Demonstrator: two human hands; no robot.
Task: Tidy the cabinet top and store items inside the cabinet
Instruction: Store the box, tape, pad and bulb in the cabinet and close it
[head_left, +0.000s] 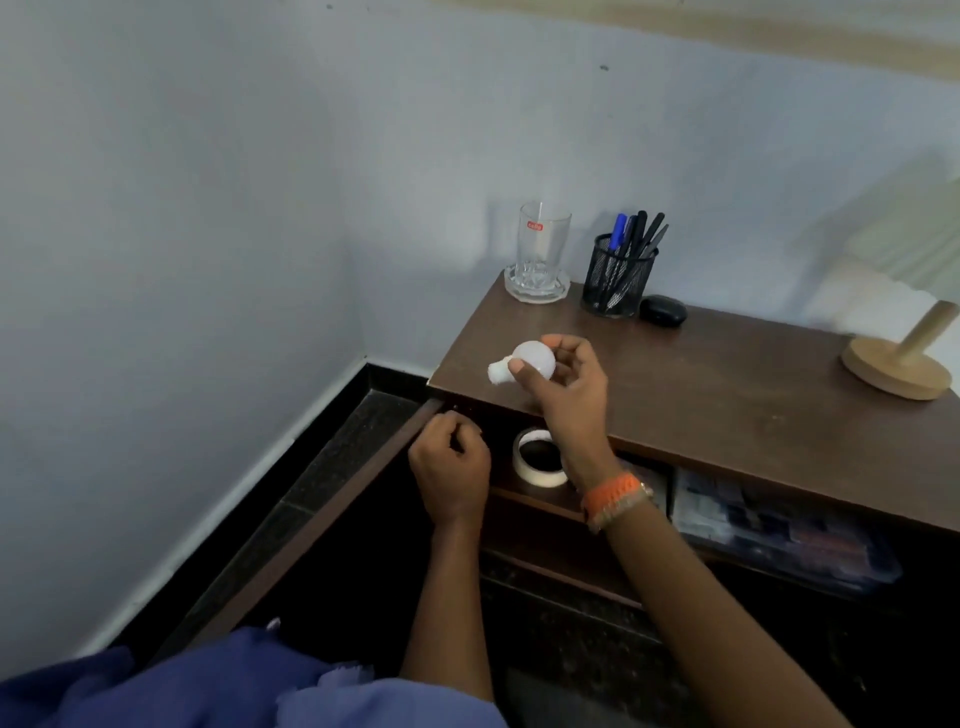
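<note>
My right hand (563, 379) pinches a white light bulb (530, 361) just above the left front corner of the brown cabinet top (727, 384). Below it my left hand (451, 462) has its fingers curled, by the top edge of the open cabinet door (332, 514); whether it grips the door is unclear. A roll of pale tape (540, 457) lies on the upper shelf inside the cabinet, between my two hands.
At the back of the top stand a clear glass on a glass coaster (540, 254), a black mesh pen holder (618, 275) and a small black case (662, 310). A wooden lamp base (896, 366) is at right. A plastic-wrapped pack (779, 530) lies inside.
</note>
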